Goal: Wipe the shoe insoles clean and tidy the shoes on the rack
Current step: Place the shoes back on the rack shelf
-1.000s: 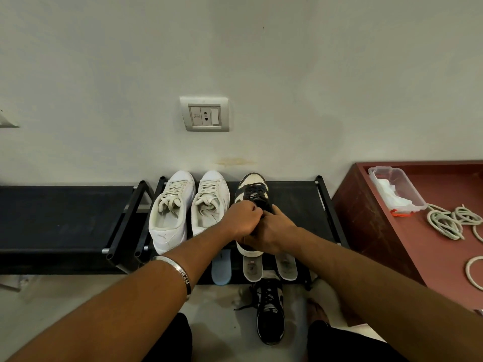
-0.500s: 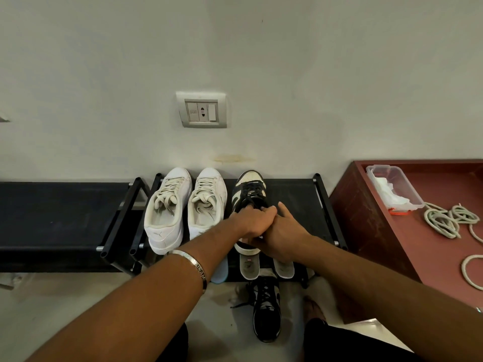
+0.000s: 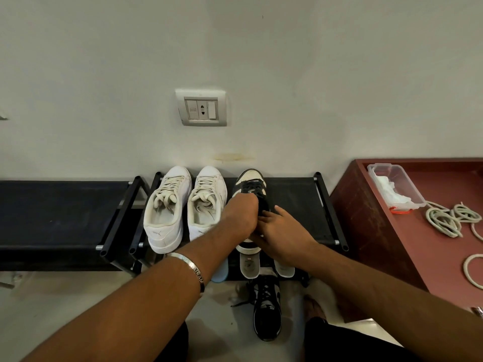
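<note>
While bent over the black metal shoe rack [image 3: 329,205] | left hand [image 3: 241,215] and right hand [image 3: 281,231] together, gripping black-and-white lace-up sneaker [image 3: 249,182] | beside white leather sneakers [image 3: 183,205].

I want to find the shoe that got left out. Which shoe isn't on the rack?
The black shoe down on the floor, in front of the rack. The two white shoes and the black-and-white shoe all sit on the rack's top shelf.

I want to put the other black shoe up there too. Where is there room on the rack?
Bare shelf lies right of the black-and-white shoe, up to the rack's right rail. The left half is crowded: two white sneakers side by side, then both hands, left hand and right hand, on that shoe.
</note>
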